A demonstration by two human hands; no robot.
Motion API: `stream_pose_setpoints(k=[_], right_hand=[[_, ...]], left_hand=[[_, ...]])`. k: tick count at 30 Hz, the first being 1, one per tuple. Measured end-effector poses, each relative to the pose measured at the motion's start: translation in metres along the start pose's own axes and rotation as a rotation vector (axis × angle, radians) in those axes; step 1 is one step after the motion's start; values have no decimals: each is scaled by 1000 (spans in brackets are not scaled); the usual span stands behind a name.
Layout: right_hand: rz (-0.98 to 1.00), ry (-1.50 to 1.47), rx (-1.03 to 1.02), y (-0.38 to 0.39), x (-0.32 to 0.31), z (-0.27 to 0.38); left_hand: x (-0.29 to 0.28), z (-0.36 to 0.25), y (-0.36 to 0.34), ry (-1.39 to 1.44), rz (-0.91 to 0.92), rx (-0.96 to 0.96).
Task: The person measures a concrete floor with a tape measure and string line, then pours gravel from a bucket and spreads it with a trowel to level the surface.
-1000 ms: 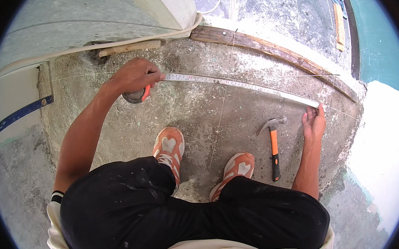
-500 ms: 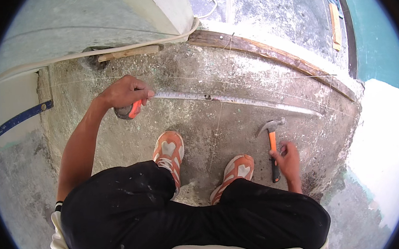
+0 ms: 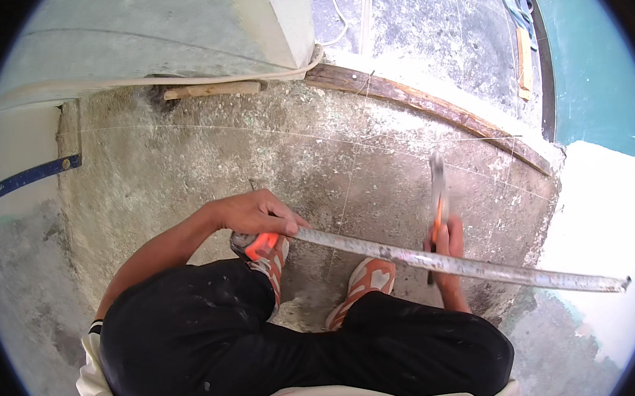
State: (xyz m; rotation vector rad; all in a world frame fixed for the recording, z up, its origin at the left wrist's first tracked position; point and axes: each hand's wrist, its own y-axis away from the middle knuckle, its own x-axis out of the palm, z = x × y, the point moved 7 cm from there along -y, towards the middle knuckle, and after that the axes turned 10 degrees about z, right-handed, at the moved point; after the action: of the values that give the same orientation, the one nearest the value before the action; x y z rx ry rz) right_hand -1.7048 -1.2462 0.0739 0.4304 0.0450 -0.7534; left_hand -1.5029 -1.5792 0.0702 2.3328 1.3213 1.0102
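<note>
My left hand grips an orange-and-black tape measure just over my left shoe, with its long blade pulled out and slanting to the right across my knees, its free end raised at the right. Behind that blade, my right hand is closed around the handle of a hammer, which points head-away from me and looks blurred. Thin strings cross the rough concrete floor beyond both hands.
A long wooden board edges the floor ahead, beside a column with a pale cable. A wood piece lies by the column. A blue level is at the left; sandals and a wooden strip lie at the upper right.
My left hand has come toward me with the tape, whose blade end left the floor near the board. My right hand let go of the blade and picked up the hammer.
</note>
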Motion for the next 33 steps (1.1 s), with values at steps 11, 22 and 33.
stream_pose_setpoints(k=[11,22,33], right_hand=[[55,-628,123,-143,77,75],[72,-631,104,-157,86,74],[-3,135,-136,-157,67,101]], left_hand=[[44,-10,-12,31,167,21],[33,0,1,89,155,33],[31,-8,8,36,154,46]])
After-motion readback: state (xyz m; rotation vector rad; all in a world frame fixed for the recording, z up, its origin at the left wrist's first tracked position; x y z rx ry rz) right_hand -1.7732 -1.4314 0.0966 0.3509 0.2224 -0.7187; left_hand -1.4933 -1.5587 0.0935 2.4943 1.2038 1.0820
